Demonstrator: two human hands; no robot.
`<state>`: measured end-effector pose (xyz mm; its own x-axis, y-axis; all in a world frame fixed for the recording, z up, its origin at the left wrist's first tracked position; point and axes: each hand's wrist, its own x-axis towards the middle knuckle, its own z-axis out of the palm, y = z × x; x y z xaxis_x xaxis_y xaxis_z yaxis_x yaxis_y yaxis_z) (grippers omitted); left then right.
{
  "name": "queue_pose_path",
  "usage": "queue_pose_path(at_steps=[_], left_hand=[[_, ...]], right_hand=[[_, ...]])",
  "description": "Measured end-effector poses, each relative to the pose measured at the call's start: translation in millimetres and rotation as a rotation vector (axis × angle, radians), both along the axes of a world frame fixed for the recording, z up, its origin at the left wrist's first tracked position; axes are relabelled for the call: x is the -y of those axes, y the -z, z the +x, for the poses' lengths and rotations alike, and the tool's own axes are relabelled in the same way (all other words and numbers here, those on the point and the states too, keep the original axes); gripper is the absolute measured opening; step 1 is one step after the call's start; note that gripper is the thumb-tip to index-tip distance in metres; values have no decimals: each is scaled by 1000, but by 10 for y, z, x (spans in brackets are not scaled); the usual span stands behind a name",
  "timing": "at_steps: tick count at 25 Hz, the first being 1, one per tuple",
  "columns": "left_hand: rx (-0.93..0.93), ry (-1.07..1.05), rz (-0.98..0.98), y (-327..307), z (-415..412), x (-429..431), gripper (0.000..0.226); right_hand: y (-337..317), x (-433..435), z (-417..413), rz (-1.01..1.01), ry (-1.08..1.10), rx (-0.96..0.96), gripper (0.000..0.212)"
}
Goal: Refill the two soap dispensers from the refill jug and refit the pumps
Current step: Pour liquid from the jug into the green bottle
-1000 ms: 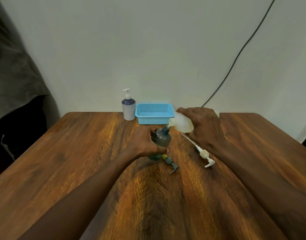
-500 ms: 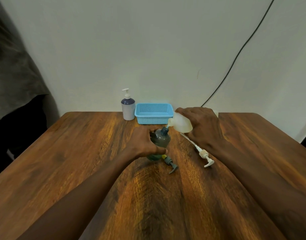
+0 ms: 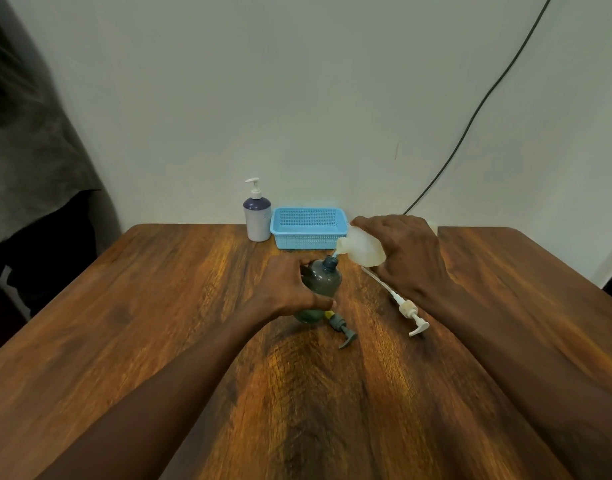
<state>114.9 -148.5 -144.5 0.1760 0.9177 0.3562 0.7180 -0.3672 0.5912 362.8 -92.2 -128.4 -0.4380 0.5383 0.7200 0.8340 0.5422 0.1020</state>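
Grey-green dispenser point(image 3: 323, 280) upright mid-desk, neck open, left hand point(image 3: 290, 287) wrapped round body in closed grip. Right hand point(image 3: 406, 256) clamps translucent refill jug point(image 3: 361, 249), tilted, spout right at neck. Grey pump point(image 3: 342, 329) lies just in front of dispenser, white pump point(image 3: 403, 304) beside it to right. Second dispenser point(image 3: 258, 216), pump on, touches blue basket point(image 3: 308, 228) at desk point(image 3: 142, 306) back edge.
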Motion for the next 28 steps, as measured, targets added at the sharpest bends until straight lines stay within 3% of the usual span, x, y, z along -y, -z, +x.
queue_pose_path(at_steps=[28], left_hand=[[9,15,-5,55,13,-30,63]], right_hand=[[-13,24,1,31,-1,6,77]])
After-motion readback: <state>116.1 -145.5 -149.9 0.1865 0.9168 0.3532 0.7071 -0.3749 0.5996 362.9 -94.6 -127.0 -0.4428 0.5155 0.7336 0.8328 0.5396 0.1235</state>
